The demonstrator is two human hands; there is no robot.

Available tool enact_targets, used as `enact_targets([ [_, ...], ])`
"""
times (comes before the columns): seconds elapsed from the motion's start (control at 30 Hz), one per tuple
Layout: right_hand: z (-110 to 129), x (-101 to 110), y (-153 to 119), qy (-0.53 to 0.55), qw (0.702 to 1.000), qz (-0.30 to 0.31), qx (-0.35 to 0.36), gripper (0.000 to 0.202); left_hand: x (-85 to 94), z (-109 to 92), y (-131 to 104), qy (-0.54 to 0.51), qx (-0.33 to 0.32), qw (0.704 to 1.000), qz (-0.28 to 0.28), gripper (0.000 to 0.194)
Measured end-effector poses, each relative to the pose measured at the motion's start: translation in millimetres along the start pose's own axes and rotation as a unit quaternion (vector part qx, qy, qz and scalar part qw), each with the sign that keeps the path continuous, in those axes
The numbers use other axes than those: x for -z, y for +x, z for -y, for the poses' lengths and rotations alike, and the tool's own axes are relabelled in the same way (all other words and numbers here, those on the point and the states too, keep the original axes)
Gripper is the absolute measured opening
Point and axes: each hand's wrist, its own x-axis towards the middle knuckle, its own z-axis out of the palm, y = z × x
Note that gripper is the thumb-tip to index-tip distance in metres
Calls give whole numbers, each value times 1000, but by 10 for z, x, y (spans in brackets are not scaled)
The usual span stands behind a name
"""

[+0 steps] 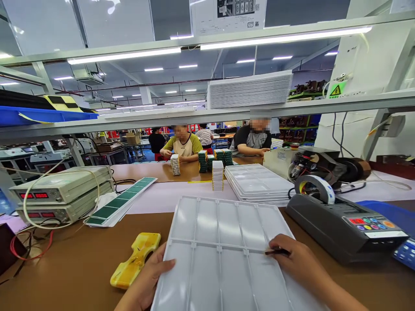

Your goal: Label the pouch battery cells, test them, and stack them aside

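Note:
A white plastic tray [207, 250] with shallow compartments is in front of me, tilted up towards me. My left hand [151, 272] grips its left edge, thumb on top. At the tray's right side is my right hand [296, 257], its fingers closed on a thin dark tool [278, 251] whose kind I cannot make out. The tool's tip is over the tray near a divider. The tray compartments that show hold nothing. Just left of my left hand lies a yellow, worn block [136, 259] with a narrowed middle.
To the right stands a tape dispenser [346, 229] with a tape roll [316, 190]. Stacked white trays [259, 181] sit behind my tray, beside a stack of small pieces [218, 176]. Power supplies [65, 190] and green-panelled sheets [123, 201] are left. Two people work across the table.

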Motion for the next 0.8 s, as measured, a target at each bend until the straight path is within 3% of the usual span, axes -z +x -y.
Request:
enact_targets([
  [0.1,-174,97,15,9,995,-95,-36,21,49,-46,-25,-35,-16,999,-18,67],
  [0.17,-309,176,48,7,987,-119,-108,29,98,-58,-30,-63,-26,997,-24,66],
  [0.27,-397,233,96,63,978,-27,-196,44,156,-57,-20,-87,-31,995,-42,68],
  [0.33,-339,217,96,175,965,62,-188,51,177,-52,-10,-95,-29,993,-59,71],
  [0.43,-162,175,47,376,899,143,-171,45,182,-50,-12,-103,-24,991,-78,74],
  [0.53,-48,184,-5,482,838,163,-199,49,158,-53,-37,-101,-20,991,-86,66],
  [0.63,-27,232,-15,523,812,139,-218,54,136,-50,-53,-129,2,989,-66,43],
  [0.8,-10,249,11,562,795,8,-230,62,185,-24,5,-197,-49,977,-61,42],
])
